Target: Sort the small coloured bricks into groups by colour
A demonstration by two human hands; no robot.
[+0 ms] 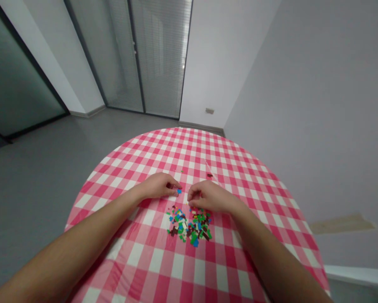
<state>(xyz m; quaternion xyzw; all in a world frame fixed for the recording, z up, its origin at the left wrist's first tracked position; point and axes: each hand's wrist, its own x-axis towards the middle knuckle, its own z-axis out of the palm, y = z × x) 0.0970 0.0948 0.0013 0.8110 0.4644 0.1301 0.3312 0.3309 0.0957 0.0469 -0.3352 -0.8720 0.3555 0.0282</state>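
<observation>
My left hand point(162, 185) rests over the checked cloth, thumb and fingertips closed on a small blue building brick point(179, 191). Just to its right, my right hand point(207, 196) has thumb and index finger curled together in a pinch; whatever lies between them is too small to make out. Right below both hands spreads a loose pile of tiny building bricks point(190, 226) in green, blue, white, dark brown and a few other colours. A larger blue piece point(195, 243) sits at the near edge of the pile.
A red-and-white checked cloth point(138, 256) covers the round table. Beyond my hands lie a dark brown piece point(210, 175) and a tiny green piece point(181, 171). Glass doors point(157, 59) and a grey-white wall point(318, 105) stand past the table.
</observation>
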